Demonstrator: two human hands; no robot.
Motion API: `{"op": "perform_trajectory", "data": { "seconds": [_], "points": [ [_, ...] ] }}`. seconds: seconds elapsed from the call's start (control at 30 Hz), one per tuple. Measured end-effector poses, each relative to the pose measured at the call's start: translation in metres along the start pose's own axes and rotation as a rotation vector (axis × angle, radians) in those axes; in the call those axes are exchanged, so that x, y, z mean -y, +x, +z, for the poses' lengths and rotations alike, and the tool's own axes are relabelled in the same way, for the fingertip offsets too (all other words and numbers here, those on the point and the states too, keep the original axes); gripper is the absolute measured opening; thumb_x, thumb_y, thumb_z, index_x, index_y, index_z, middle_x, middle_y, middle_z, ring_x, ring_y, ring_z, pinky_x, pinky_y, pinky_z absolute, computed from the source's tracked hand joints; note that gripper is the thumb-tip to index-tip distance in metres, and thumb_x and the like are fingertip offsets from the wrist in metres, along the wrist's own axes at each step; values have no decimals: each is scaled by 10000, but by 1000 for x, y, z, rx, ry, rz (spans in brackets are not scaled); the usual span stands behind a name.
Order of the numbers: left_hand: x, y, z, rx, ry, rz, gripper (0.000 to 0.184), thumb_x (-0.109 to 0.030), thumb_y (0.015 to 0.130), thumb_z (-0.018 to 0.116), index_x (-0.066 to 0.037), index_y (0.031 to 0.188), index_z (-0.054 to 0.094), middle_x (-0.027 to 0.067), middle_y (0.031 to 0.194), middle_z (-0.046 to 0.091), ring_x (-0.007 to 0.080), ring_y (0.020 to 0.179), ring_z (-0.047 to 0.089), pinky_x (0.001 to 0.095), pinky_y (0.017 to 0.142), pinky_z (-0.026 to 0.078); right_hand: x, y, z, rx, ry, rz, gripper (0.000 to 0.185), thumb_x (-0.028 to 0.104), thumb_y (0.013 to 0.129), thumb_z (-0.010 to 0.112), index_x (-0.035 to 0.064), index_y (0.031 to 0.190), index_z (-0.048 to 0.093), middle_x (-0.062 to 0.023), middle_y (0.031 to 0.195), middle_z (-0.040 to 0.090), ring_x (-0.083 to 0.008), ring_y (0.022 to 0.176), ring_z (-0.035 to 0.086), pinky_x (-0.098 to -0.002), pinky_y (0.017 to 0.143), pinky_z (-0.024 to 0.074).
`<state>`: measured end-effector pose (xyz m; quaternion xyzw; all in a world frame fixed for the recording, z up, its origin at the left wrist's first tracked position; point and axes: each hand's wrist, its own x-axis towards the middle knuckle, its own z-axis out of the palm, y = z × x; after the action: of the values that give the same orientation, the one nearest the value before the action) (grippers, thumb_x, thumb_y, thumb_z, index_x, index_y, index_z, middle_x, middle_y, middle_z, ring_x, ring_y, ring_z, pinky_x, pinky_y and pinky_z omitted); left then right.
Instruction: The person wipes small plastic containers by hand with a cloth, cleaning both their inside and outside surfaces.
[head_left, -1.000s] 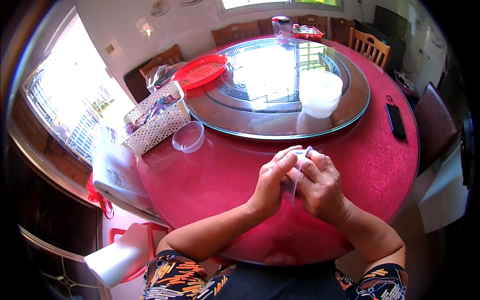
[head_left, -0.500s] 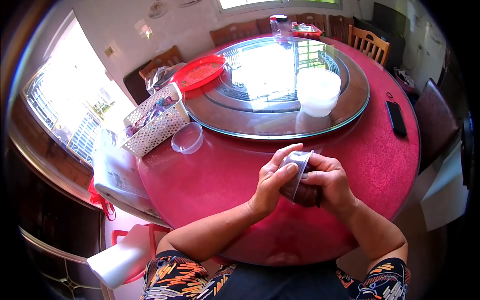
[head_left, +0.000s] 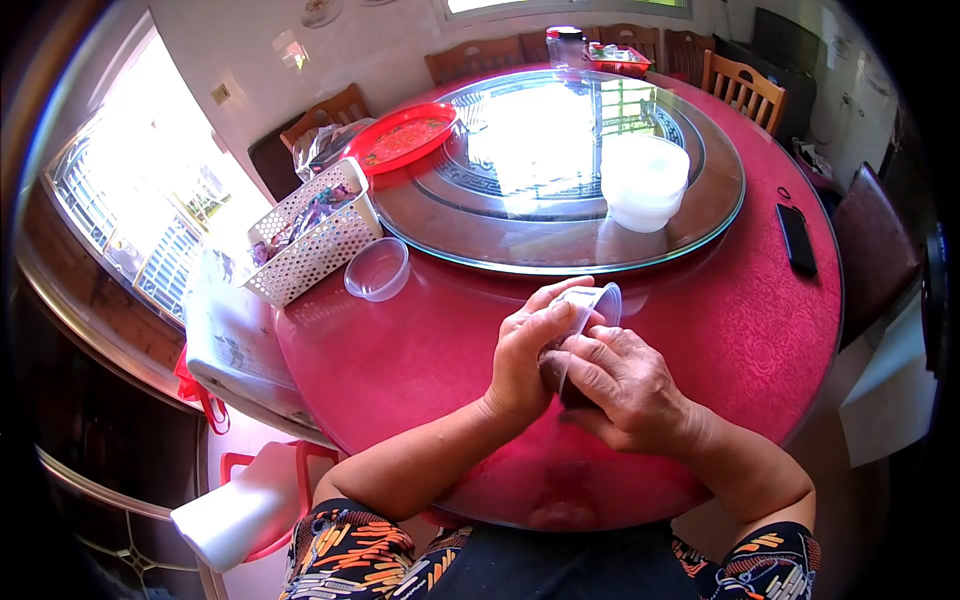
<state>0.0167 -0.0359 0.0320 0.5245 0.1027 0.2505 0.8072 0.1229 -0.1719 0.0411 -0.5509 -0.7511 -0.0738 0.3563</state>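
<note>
Above the near part of the table, my left hand is wrapped round a small clear plastic bowl, tilted on its side with its mouth toward the right. My right hand is bent over that mouth, its fingers curled at and partly inside the rim. A dark brown thing shows low at the bowl, below my right fingers; they hide most of it and its kind is unclear. To the left on the table stands another clear plastic bowl.
A white perforated basket with purple wrapped pieces stands at the table's left edge. The glass turntable bears stacked white bowls. Beside it are a red tray and, at right, a black phone. Wooden chairs surround the red table.
Both hands have shifted slightly left with the bowl. My right hand has turned, its back now upward, and its fingers have moved over the bowl's mouth, covering more of the dark thing.
</note>
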Motion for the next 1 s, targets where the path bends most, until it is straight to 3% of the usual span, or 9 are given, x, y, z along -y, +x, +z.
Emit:
{"op": "perform_trajectory", "data": {
  "seconds": [0.13,0.23,0.33,0.43,0.57,0.6,0.73,0.87,1.0],
  "points": [
    [13,5,-12,-27,-153,-134,636,-479,944,533,24,1332,532,179,1042,688,272,961,658,389,936,494,3,-2,7,34,-375,-13,358,147,829,706,20,1162,665,-163,1172,656,-385,1137,595,-463,885,480],
    [13,8,-11,-38,-277,-288,608,-518,974,525,12,1266,575,194,1031,694,284,966,670,399,899,522,0,-2,12,-25,-346,18,367,139,803,668,21,1150,650,-161,1101,651,-355,1041,625,-453,824,489],
    [12,10,-8,-29,-311,-404,647,-575,976,523,-5,1277,584,195,1095,686,280,1016,672,421,874,548,-5,-5,4,-14,-22,130,467,90,698,757,25,1149,655,-161,1049,670,-359,963,658,-457,822,513],
    [11,8,-1,-88,-154,-319,666,-564,982,521,-20,1366,535,184,1145,670,272,1041,665,410,908,542,-14,-9,5,-81,314,267,561,18,624,802,19,1164,650,-180,1002,676,-357,883,682,-426,788,549],
    [13,4,1,-2,188,60,760,-528,989,538,-64,1558,343,122,1241,614,195,1122,602,366,995,476,-5,-2,-16,-136,955,617,517,-34,702,799,-16,1186,620,-83,957,679,-178,830,673,-320,703,556],
    [12,4,-1,21,271,155,769,-510,970,572,-65,1557,350,129,1275,575,214,1156,576,376,1023,450,-4,0,-22,-144,1125,716,525,-32,709,806,-17,1196,611,-39,941,662,-108,779,637,-270,653,530],
    [7,6,-7,121,653,564,812,-443,882,681,-58,1539,398,169,1383,445,292,1274,479,417,1094,384,-3,3,-32,-195,1294,783,465,16,773,768,-11,1203,593,-46,871,643,-91,682,603,-230,586,483],
    [11,1,-6,124,682,645,785,-427,881,658,-55,1526,409,159,1324,486,271,1197,521,395,1044,424,-3,-2,-23,-211,1379,717,510,90,826,783,-12,1262,541,-40,880,622,-92,698,600,-231,592,486],
    [13,-8,0,73,390,420,744,-415,890,634,-55,1508,429,126,1300,510,226,1169,528,364,1019,433,1,-5,-12,-129,1139,562,622,200,878,806,4,1355,458,-62,1005,607,-138,853,631,-287,709,535]
  ]
}}
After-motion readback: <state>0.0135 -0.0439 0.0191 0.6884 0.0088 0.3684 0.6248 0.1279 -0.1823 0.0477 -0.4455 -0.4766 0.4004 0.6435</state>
